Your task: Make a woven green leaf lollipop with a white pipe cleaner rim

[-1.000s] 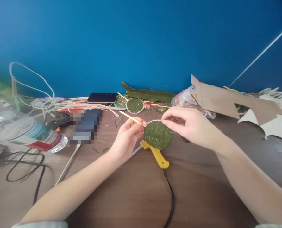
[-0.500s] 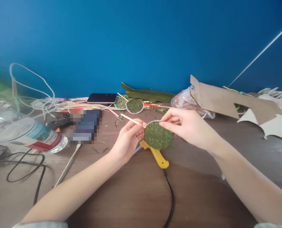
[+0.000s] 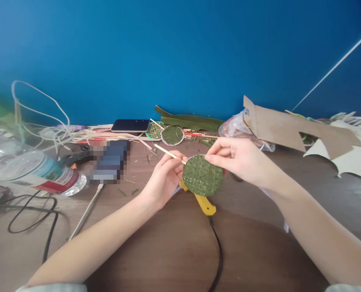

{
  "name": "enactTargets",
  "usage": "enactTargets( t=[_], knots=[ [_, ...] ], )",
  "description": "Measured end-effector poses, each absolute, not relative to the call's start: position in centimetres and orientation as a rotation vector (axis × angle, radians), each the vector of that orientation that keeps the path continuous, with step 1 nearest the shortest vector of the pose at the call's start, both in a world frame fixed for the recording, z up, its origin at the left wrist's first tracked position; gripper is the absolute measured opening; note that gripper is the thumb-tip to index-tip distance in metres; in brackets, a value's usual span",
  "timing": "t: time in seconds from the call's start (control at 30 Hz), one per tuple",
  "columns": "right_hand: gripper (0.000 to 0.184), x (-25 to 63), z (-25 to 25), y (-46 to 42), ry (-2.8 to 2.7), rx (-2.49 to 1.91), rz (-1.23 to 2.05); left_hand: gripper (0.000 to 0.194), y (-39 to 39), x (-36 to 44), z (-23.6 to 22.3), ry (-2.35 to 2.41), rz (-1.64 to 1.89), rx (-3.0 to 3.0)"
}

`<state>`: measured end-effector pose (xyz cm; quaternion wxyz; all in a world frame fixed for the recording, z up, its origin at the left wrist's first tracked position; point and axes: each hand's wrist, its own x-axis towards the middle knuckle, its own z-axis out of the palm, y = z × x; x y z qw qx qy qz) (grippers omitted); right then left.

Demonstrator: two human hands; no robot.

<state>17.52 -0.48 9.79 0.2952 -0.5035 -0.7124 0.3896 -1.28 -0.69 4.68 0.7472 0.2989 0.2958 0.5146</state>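
A round green woven-leaf disc point(image 3: 202, 175) is held up above the brown table between both hands. My left hand point(image 3: 163, 178) pinches a thin wooden stick point(image 3: 168, 152) that runs up and left from the disc's left edge. My right hand point(image 3: 241, 160) pinches the disc's top right edge with thumb and fingers. Just under the disc lies a yellow glue gun point(image 3: 205, 204) with a black cord point(image 3: 218, 251) trailing toward me.
Two more woven discs point(image 3: 171, 135) lie farther back, near long green leaves point(image 3: 192, 120) and a dark phone point(image 3: 130, 125). A plastic bottle point(image 3: 34, 170) and tangled cables point(image 3: 31, 215) are at the left. Cut cardboard point(image 3: 292, 127) and white paper shapes point(image 3: 350, 160) are at the right.
The disc has tilted to face me more fully and dropped slightly, covering more of the glue gun. Both hands stay almost in place.
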Motion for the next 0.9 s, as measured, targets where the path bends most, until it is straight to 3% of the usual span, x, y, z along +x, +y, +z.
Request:
enactTargets(
  t=[0.27,0.9],
  knots=[
    [0.017,17.61,10.47,-0.58,-1.857,-1.35,1.106,0.002,-0.87,-1.36,4.99,0.599,1.127,0.702],
    [0.019,17.73,10.52,-0.58,-1.91,-1.373,0.897,0.011,-1.31,-1.02,4.72,0.653,1.217,0.847]
  ],
)
